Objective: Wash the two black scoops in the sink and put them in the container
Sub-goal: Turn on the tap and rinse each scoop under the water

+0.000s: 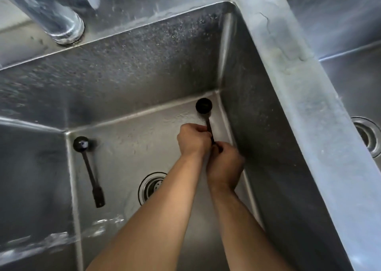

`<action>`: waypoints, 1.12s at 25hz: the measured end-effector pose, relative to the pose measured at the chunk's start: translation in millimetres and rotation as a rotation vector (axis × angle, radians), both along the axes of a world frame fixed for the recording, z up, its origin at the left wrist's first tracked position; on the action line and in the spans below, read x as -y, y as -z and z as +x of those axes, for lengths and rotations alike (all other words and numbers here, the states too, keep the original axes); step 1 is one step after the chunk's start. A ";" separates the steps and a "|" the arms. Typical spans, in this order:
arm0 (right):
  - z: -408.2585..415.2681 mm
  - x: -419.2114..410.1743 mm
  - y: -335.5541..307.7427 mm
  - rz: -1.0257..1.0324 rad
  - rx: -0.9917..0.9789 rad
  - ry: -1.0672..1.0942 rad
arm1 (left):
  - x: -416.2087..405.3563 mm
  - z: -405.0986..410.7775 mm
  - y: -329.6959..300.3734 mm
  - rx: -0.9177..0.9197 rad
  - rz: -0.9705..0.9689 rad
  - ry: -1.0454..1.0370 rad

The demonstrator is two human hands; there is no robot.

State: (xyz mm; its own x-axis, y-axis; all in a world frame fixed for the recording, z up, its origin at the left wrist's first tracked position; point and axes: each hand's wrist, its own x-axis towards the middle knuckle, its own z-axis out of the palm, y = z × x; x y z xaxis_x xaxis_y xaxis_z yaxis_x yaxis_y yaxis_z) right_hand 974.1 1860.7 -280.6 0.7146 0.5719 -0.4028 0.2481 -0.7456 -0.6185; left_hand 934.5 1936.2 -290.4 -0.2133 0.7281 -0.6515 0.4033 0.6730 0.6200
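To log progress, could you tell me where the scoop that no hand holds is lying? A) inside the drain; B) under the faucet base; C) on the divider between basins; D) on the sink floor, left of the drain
D: the free scoop lies flat on the sink floor, left of the drain, away from both hands.

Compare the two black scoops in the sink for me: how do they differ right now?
The right scoop is gripped by its handle in the left hand and right hand; the left scoop lies untouched on the sink floor. The right scoop sits near the far right corner, the left scoop along the left wall. Both are black, long-handled, with round bowls.

No readable text or labels anywhere here.
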 end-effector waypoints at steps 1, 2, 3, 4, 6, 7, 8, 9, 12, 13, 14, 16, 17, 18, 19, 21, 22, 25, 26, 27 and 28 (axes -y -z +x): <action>-0.7 -2.8 0.6 0.007 0.009 -0.003 | -3.7 -0.4 -0.2 0.000 -0.006 0.000; -1.6 -5.9 1.0 0.012 0.017 -0.002 | -7.8 -0.8 0.3 -0.002 -0.013 0.000; -1.7 -8.3 1.8 0.014 0.017 0.001 | -11.1 -0.8 0.8 -0.005 -0.022 0.003; -1.2 -10.1 2.6 0.013 0.015 0.006 | -13.8 -0.5 2.1 -0.005 -0.028 0.006; 0.7 -11.8 5.7 -0.001 0.022 0.003 | -16.1 -0.1 5.3 -0.005 -0.038 0.008; 1.6 -12.2 7.5 -0.011 0.033 -0.006 | -15.6 0.1 5.8 -0.010 -0.039 0.009; 2.1 -12.5 8.9 -0.022 0.041 -0.013 | -14.6 0.3 6.3 -0.019 -0.034 0.015; 2.2 -12.9 10.2 -0.033 0.043 -0.019 | -13.5 0.8 6.1 -0.028 -0.020 0.027; 0.4 -14.2 12.6 -0.054 0.022 -0.049 | -11.6 3.9 2.8 -0.049 0.020 0.053; 0.1 -14.0 12.3 -0.068 0.021 -0.066 | -11.0 3.9 0.6 -0.057 0.029 0.051; 0.2 -13.1 11.3 -0.080 0.027 -0.082 | -9.7 3.2 -2.5 -0.076 0.035 0.049; 1.8 -10.1 5.8 -0.087 0.041 -0.099 | -5.0 -1.2 -8.3 -0.123 0.042 0.039; 2.8 -8.0 0.9 -0.075 0.042 -0.097 | -1.4 -4.8 -11.4 -0.129 0.042 0.026; 3.4 -6.1 -5.2 -0.052 0.034 -0.095 | 3.2 -9.4 -15.1 -0.130 0.042 0.010; 3.7 -4.1 -13.3 -0.022 0.014 -0.104 | 9.3 -15.5 -20.7 -0.130 0.042 -0.008; 0.7 -2.6 -30.8 0.019 -0.030 -0.168 | 26.6 -29.9 -34.0 -0.146 0.023 -0.016; -2.9 -3.2 -39.4 0.023 -0.054 -0.210 | 37.4 -38.3 -39.7 -0.156 0.013 -0.021; -20.3 -6.3 -63.0 0.006 -0.209 -0.339 | 71.8 -64.1 -52.3 -0.185 -0.009 -0.024; -27.6 -6.1 -68.9 -0.007 -0.268 -0.384 | 81.3 -71.6 -56.0 -0.208 -0.018 -0.023; -36.5 -4.6 -76.0 -0.020 -0.310 -0.438 | 90.2 -80.3 -61.3 -0.238 -0.033 -0.031; -46.5 -1.9 -82.7 -0.033 -0.336 -0.491 | 98.6 -89.2 -67.0 -0.261 -0.051 -0.045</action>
State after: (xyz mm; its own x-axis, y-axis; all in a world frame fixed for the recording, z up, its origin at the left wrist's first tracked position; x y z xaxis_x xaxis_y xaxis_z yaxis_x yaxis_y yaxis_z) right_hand 927.6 1862.5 -197.9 0.2000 0.7864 -0.5844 0.3633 -0.6135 -0.7011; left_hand 845.3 1837.6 -223.4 -0.4104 0.6817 -0.6057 0.5137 0.7216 0.4641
